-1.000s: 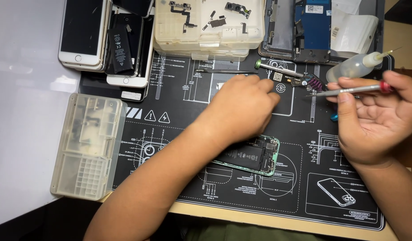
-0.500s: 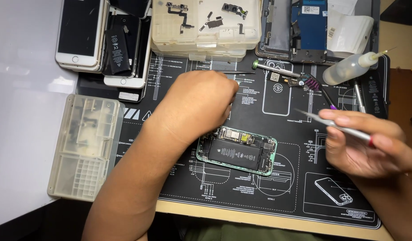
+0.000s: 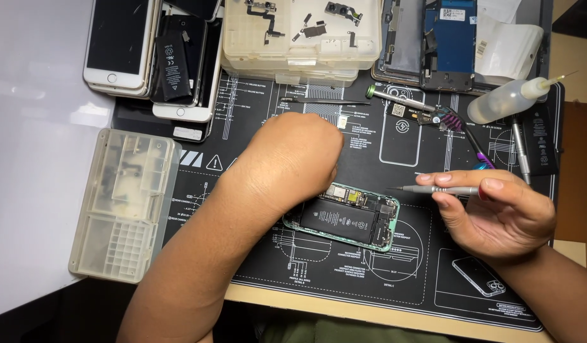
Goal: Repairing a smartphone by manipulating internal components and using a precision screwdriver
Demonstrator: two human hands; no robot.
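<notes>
The opened phone (image 3: 344, 217), with a green frame and a black battery inside, lies on the black work mat (image 3: 408, 279) a little toward the near edge of the table, slightly turned. The left hand (image 3: 293, 159) rests on its left end, with the fingers curled down; I cannot tell if the grip is really closed on the phone or only presses it. The right hand (image 3: 497, 213) is to the right of the phone, apart from it. Its grip is narrow, and thumb and fingers hold a thin grey screwdriver (image 3: 436, 189) that lies almost level, with the tip pointing left, above the phone's right end and not touching it.

Between the phone and the near edge of the mat there is free mat surface. Toward the far edge stand a clear parts box (image 3: 300, 44), a small squeeze bottle (image 3: 506, 101) and loose tools. At the left edge of the mat sits a clear plastic organiser (image 3: 125, 203), and in the far left corner lie stacked phones (image 3: 119, 44).
</notes>
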